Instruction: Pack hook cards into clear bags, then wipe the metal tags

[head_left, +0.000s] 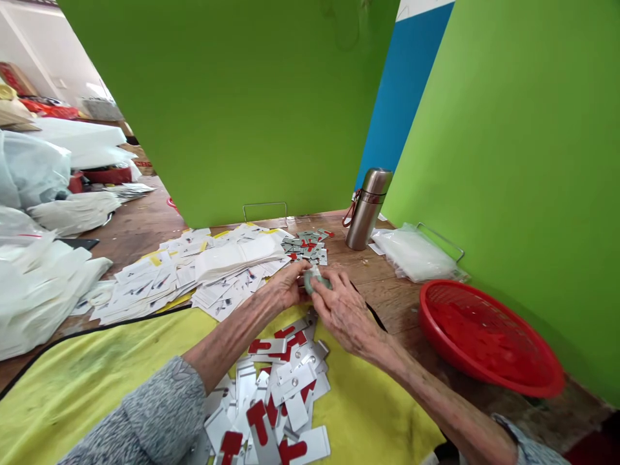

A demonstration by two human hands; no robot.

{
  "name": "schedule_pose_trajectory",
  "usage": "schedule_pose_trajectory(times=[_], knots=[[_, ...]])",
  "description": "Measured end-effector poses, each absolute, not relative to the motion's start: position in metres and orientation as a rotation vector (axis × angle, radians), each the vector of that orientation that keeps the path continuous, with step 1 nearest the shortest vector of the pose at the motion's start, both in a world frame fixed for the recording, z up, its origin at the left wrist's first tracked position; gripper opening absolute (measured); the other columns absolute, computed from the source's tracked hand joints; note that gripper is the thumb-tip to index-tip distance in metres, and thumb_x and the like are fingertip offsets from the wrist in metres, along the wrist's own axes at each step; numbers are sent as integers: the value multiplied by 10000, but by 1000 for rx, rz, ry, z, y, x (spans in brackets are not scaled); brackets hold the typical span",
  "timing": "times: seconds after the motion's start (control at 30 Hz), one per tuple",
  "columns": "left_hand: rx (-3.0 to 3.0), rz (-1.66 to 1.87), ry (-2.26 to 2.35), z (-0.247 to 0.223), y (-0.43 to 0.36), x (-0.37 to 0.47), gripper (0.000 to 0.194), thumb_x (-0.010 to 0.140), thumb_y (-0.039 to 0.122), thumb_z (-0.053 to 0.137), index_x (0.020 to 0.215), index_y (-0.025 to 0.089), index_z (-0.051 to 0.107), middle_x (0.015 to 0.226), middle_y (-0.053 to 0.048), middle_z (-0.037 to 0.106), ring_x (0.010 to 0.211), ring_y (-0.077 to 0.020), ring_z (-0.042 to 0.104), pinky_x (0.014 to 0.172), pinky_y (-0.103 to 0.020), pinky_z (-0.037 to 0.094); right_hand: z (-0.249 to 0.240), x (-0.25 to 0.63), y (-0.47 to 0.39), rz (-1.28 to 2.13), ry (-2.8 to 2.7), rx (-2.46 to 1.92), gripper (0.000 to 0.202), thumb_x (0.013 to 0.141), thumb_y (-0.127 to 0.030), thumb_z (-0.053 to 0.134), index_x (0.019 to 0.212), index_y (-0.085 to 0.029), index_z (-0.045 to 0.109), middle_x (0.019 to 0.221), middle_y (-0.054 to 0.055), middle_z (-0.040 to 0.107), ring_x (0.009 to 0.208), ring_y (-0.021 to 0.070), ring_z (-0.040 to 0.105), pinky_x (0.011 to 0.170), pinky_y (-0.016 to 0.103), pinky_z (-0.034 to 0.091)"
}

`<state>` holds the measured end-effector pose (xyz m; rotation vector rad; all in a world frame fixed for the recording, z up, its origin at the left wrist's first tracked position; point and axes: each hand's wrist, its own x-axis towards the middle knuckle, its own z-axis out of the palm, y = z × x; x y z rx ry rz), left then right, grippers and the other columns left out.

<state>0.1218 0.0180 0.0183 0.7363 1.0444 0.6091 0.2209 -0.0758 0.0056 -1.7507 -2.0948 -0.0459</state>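
Both hands meet at the far edge of the yellow cloth [387, 400]. My right hand [343, 309] is closed around a small greyish-green rounded thing [316, 280] with a pale, shiny top; its kind does not show. At its left side, my left hand [289, 284] is closed too, thumb and fingers bent against it. Under my wrists lies a loose heap of flat silver metal plates [293, 381], several with red T-shaped parts. Just beyond my fingers is a pile of small grey metal pieces [305, 244] with some red bits.
Printed paper sheets [145, 284] and folded white paper [237, 257] spread to the left. A steel thermos [365, 216] stands behind my hands. Plastic bags [416, 253] and a red basket [489, 381] of red pieces are right. Green panels [252, 116] close off the back and right.
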Motion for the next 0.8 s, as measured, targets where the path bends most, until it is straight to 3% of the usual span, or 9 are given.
schedule_pose_trajectory(times=[0.07,0.13,0.2,0.3,0.47,0.63,0.8], knots=[[745,611,1069,18,19,118,209,818,144,510,613,181,500,496,34,506,410,-88,463,438,-210,408,4,224,-83,101,-1999,-1657,273,886,-204,418,1035,-170,645,1158,144,566,1049,270,493,880,397,427],[770,604,1072,19,17,116,197,812,142,539,618,173,516,501,28,524,423,-89,481,454,-212,407,2,233,-84,415,-1680,-1572,214,876,-278,460,878,-173,646,979,107,610,916,233,536,818,352,440],[804,603,1050,21,13,115,167,778,123,587,623,162,537,525,19,556,454,-90,510,482,-213,407,0,242,-80,705,-1291,-1508,284,866,-419,481,772,-183,607,788,55,600,770,197,536,723,309,448],[872,641,988,24,1,119,116,715,130,671,643,152,582,552,24,581,479,-79,504,493,-204,367,-1,246,-71,931,-1058,-1429,389,792,-575,521,758,-192,581,705,13,586,695,166,527,638,265,443],[957,749,946,22,-12,125,140,650,151,730,576,132,612,495,53,515,471,-49,383,494,-203,300,1,232,-69,1119,-1045,-1358,431,611,-570,709,689,-177,546,609,-33,513,543,97,437,502,208,360],[933,762,958,21,-18,114,159,650,188,717,564,147,588,493,57,488,471,-51,385,505,-195,316,4,230,-85,1241,-1040,-1359,468,640,-592,705,614,-172,502,523,-66,416,448,57,340,420,192,287],[1210,410,996,28,-28,73,249,637,343,751,562,141,627,495,28,517,453,-67,401,473,-210,312,9,248,-102,1405,-1093,-1359,477,636,-595,728,633,-181,491,486,-91,408,401,56,409,377,178,361]])
